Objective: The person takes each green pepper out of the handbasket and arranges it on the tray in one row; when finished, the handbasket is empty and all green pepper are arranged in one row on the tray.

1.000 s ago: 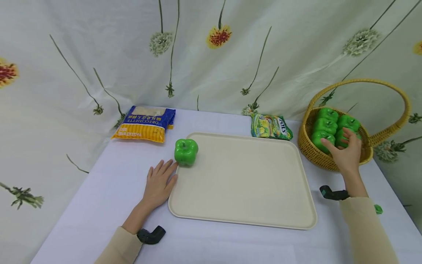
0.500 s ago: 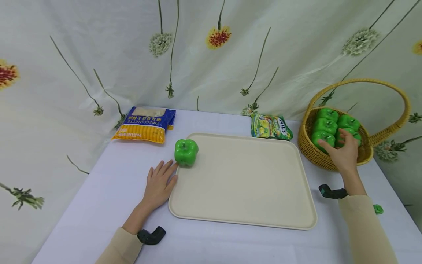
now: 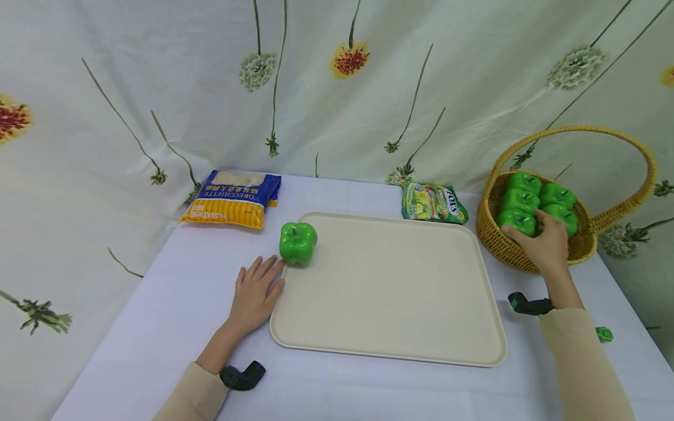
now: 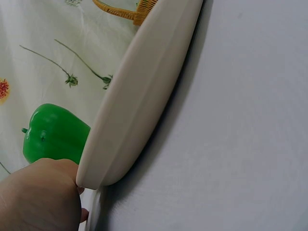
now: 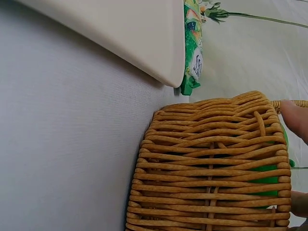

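My left hand (image 3: 258,295) lies flat on the table with fingers spread, fingertips at the left edge of the beige tray (image 3: 389,292). Just beyond those fingertips, a green bell pepper (image 3: 298,243) stands on the tray's back left corner; the left wrist view shows the same pepper (image 4: 55,132) above the hand. At the far right, my right hand (image 3: 550,242) reaches over the front of a wicker basket (image 3: 492,242) holding several green bell peppers. Its thumb and fingers are curled about the sides of the front left pepper (image 3: 518,221). In the right wrist view, the basket's wall (image 5: 211,163) hides most of the peppers.
A blue and yellow pasta bag (image 3: 229,199) lies at the back left. Behind the tray's right end is a green snack packet (image 3: 433,202). The basket's tall handle (image 3: 650,169) arches up at the right. A small green object (image 3: 604,334) lies beside my right sleeve.
My right hand has shifted left and slightly towards me inside the basket, from the right-hand peppers to the front left one. The left hand and tray have stayed put.
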A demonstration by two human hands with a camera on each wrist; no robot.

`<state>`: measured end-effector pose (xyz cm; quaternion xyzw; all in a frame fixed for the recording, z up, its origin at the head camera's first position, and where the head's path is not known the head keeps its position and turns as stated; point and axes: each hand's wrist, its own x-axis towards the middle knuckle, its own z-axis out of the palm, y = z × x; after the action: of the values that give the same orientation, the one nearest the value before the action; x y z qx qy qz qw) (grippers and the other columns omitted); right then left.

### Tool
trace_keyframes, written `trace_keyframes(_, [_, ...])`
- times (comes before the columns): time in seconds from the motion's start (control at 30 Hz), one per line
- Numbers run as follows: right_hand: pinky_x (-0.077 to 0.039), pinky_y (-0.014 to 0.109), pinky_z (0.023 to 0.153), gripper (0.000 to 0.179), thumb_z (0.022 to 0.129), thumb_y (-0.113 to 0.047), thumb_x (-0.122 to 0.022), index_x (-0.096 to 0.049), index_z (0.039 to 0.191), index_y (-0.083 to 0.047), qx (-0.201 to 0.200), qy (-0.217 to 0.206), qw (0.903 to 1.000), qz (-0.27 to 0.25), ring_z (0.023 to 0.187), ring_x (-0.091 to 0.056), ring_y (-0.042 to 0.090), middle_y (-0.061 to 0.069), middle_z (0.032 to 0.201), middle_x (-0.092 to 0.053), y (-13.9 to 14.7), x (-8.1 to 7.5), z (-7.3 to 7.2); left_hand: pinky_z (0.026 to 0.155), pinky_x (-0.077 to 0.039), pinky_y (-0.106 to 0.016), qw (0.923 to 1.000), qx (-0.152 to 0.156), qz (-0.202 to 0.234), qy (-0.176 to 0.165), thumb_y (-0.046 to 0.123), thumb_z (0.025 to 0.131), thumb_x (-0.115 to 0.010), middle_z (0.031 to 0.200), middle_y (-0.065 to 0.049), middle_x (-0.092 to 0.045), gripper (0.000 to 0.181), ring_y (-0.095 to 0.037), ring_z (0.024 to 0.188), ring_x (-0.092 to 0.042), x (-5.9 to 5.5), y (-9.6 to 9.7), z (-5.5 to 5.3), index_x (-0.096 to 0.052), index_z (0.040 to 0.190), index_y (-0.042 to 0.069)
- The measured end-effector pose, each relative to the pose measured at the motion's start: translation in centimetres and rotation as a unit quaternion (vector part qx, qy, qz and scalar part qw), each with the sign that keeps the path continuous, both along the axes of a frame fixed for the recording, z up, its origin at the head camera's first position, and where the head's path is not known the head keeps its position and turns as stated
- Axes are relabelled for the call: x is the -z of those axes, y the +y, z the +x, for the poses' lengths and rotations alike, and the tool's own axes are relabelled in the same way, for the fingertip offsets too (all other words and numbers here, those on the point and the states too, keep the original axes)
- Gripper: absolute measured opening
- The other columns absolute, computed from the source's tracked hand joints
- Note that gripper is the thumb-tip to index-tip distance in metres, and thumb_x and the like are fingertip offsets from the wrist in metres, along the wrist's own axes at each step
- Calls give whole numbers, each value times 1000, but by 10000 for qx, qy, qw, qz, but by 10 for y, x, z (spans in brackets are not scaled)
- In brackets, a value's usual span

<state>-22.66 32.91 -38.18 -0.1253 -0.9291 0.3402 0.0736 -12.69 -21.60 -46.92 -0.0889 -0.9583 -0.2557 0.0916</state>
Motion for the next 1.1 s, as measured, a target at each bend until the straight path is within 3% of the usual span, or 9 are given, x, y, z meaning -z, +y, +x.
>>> trace_keyframes(0.4, [-21, 71, 109, 93, 94, -50, -57, -15, 152, 8, -175, -347, 9990, 213, 141, -15, 57, 38, 154, -15, 1, -3, -2, 114, -6, -70, 10000, -7, 11, -36, 21, 100, -51, 152, -21, -40, 47, -47, 144, -23, 0, 0, 0, -48, 144, 6])
trace_keyframes(0.73, [-25, 69, 109, 96, 91, -55, -58, -15, 154, 3, 40, -471, 9985, -258, 143, -17, 54, 31, 159, -14, 1, -11, 3, 114, -7, -70, 10000, 16, 35, -12, 22, 99, -52, 152, -21, -41, 47, -47, 144, -23, 0, 0, 0, -48, 143, 6])
trace_keyframes(0.93, [-29, 66, 109, 94, 91, -53, -59, -17, 155, 1, 258, -299, 9984, -405, 142, -22, 51, 28, 159, -18, 4, -18, 8, 114, -7, -70, 10000, 6, 25, -5, 22, 99, -52, 152, -20, -41, 47, -46, 145, -23, -1, 0, 1, -48, 144, 7])
trace_keyframes(1.1, [-39, 52, 98, 90, 90, -52, -60, -22, 155, -4, 533, 22, 9975, -454, 135, -32, 43, 24, 157, -24, 5, -28, 13, 114, -7, -70, 10000, 1, 22, 13, 22, 99, -52, 151, -21, -41, 47, -46, 144, -24, -1, 0, 1, -49, 143, 6])
